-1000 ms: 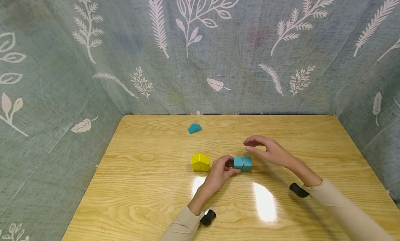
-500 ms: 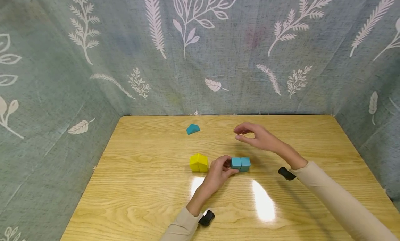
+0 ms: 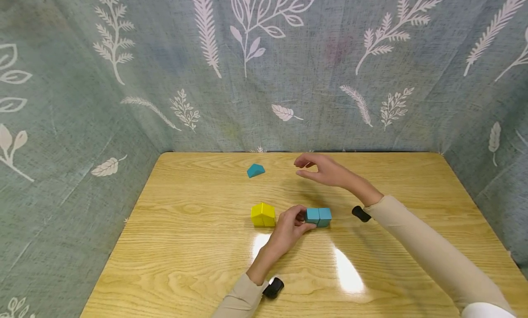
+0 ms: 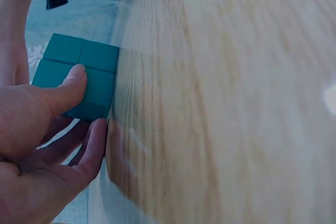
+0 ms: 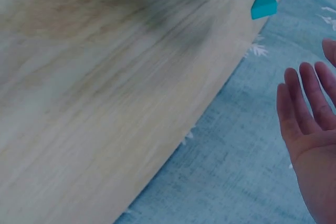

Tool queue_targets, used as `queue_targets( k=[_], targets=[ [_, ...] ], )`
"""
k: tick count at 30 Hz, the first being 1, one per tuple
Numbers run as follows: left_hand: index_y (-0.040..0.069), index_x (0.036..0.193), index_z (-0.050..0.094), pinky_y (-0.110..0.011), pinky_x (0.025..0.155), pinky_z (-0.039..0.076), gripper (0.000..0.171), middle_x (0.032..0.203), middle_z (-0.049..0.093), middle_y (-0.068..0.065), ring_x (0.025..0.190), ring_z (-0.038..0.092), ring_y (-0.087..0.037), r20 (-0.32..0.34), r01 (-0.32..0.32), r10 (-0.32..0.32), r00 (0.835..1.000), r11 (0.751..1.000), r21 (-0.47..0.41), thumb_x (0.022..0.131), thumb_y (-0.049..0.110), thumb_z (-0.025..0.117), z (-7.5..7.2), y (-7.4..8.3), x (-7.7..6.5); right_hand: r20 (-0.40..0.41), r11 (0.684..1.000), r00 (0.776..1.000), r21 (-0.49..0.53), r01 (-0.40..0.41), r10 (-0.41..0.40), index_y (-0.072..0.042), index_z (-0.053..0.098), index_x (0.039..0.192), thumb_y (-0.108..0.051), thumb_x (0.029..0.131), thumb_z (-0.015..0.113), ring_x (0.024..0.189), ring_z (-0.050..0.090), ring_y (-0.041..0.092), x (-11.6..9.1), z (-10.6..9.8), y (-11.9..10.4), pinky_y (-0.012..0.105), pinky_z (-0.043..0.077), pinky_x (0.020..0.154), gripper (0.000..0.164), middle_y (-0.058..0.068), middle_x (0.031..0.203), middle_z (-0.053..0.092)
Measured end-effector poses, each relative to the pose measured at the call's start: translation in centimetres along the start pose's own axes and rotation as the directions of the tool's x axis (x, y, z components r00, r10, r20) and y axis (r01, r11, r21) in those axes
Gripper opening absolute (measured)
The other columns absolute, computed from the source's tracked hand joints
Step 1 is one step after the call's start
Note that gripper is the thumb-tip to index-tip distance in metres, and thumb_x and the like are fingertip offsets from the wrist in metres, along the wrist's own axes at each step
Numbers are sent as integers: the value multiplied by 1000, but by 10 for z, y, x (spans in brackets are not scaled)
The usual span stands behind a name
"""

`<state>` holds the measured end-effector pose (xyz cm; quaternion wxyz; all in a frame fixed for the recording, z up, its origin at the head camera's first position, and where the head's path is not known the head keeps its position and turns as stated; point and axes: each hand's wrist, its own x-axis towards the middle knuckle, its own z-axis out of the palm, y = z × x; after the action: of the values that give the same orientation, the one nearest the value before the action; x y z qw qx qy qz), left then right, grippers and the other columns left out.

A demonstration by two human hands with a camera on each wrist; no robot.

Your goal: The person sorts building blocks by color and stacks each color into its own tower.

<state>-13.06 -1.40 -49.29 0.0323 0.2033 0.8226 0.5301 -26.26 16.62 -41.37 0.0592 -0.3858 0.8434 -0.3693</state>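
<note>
My left hand [image 3: 286,231] grips the left side of a group of teal blocks [image 3: 319,216] standing on the table. In the left wrist view the teal blocks [image 4: 97,90] sit flush together, with seams between them and the thumb lying across the side. Above the table farther back, my right hand [image 3: 326,169] holds nothing, its fingers gently bent and apart from the thumb. To its left lies a loose teal triangular block [image 3: 255,170]. The right wrist view has the same triangular block [image 5: 264,4] beyond the extended fingers of the right hand [image 5: 315,129].
A house-shaped group of yellow blocks [image 3: 263,215] stands just left of my left hand. The wooden table [image 3: 177,254] ends at a grey-green leaf-patterned curtain [image 3: 231,112] behind it. Curtain also hangs at both sides.
My right hand has moved back and to the left, away from the teal blocks and closer to the loose triangular block. The left hand and the blocks have stayed put.
</note>
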Motion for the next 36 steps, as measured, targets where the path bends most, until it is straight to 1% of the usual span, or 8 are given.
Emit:
queue_targets(
  k=[3,9,14,18,25,29,32,36],
  targets=[
    [0,109,67,-20,77,57,23,99,69,-10,90,68,-22,2,-1,1,1000,1000,-1,90,6,79,0,0,0,32,1000,999,-12,-10,10,2,63,127,-13,101,68,114,64,36,11,2,1,52,52,100,31,23,124,66],
    [-1,108,67,-20,77,57,23,99,69,-11,90,69,-23,1,-10,10,1000,1000,1,91,7,79,0,-1,0,77,999,996,-23,-36,38,3,62,131,-14,101,68,118,62,41,31,4,-2,55,51,101,35,20,127,65],
    [-1,109,67,-20,76,58,24,100,70,-12,90,70,-23,2,-17,17,1000,1000,6,91,7,79,0,-1,-1,96,998,994,-48,-42,47,3,60,134,-15,102,67,120,60,41,47,6,-3,55,50,101,38,20,130,64],
    [-1,111,67,-20,77,58,25,101,70,-12,90,70,-21,5,-7,7,1000,1000,-1,91,7,79,0,0,-1,112,996,992,-68,-52,59,3,59,136,-15,102,67,121,60,40,60,9,-3,54,50,103,40,21,133,62],
    [-2,109,67,-19,77,57,24,102,70,-13,92,70,-24,0,-2,2,1000,1000,-7,90,7,79,1,1,-2,156,996,987,-86,-28,41,5,56,138,-12,102,67,122,59,42,82,20,-3,51,51,103,42,23,135,60],
    [-2,108,67,-19,77,57,23,102,70,-14,92,71,-25,-6,-8,8,1000,1000,-11,90,6,80,2,0,-1,188,996,982,-90,-2,19,8,52,141,-8,102,65,124,57,45,92,29,-3,52,50,103,44,28,139,56],
    [-3,108,67,-18,76,57,23,101,70,-14,90,70,-24,-14,-11,11,1000,1000,-12,90,6,80,2,-1,-1,212,995,977,-102,-8,30,9,49,144,-6,103,63,127,55,46,99,35,-5,51,48,106,46,29,145,52],
    [-3,107,67,-18,76,57,23,100,70,-14,88,70,-22,-20,-25,25,1000,1000,-15,90,6,79,1,-2,-3,240,990,967,-132,-55,86,8,47,147,-8,104,62,130,53,44,109,42,-6,46,46,109,48,26,150,49]
  ],
)
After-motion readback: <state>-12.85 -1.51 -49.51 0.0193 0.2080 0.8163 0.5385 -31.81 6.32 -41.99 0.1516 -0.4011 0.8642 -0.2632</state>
